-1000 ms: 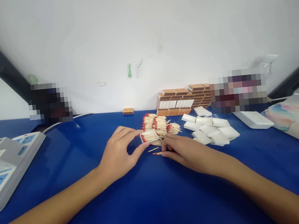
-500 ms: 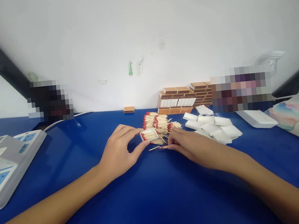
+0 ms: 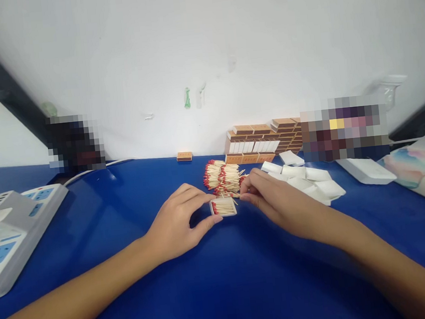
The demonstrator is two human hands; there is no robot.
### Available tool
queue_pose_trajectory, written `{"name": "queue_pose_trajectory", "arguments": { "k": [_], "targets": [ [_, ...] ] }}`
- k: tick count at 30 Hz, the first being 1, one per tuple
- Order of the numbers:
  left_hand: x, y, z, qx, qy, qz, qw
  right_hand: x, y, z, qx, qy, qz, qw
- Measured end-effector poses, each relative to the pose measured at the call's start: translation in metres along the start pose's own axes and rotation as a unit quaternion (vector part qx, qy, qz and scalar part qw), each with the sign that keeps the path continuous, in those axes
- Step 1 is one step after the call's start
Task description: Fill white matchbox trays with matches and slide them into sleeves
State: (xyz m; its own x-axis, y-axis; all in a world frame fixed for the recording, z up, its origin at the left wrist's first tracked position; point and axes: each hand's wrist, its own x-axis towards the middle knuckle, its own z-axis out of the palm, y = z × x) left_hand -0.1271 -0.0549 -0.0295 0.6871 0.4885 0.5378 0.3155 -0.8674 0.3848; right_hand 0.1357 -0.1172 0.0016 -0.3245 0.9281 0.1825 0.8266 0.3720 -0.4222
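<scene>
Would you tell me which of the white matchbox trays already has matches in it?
The tray held by the left hand; the white trays piled at right look empty.

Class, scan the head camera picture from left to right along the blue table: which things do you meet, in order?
Power strip → left hand → small tray of matches → right hand → empty white trays → flat white box → tissue pack.

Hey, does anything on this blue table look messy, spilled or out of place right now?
Mostly the matches: they lie in a loose, criss-crossed heap on the blue table behind the small tray held by the left hand. The white trays beside the right hand are jumbled too, unlike the neatly stacked boxes.
</scene>
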Motion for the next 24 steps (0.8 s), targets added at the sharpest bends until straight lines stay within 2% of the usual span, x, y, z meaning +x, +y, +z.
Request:
{"name": "queue_pose_trajectory", "arguments": {
  "k": [4,17,24],
  "targets": [
    [-0.001,0.001,0.000,-0.031,-0.014,0.010,0.999,0.000,-0.013,0.001,0.037,-0.018,-0.020,0.999],
    [-0.002,0.003,0.001,-0.043,-0.011,0.014,0.999,0.000,-0.016,0.017,-0.068,0.003,-0.048,0.997],
    [-0.001,0.004,0.001,-0.051,-0.020,0.013,0.998,-0.001,-0.024,0.025,-0.048,0.014,-0.078,0.996]
  ]
}}
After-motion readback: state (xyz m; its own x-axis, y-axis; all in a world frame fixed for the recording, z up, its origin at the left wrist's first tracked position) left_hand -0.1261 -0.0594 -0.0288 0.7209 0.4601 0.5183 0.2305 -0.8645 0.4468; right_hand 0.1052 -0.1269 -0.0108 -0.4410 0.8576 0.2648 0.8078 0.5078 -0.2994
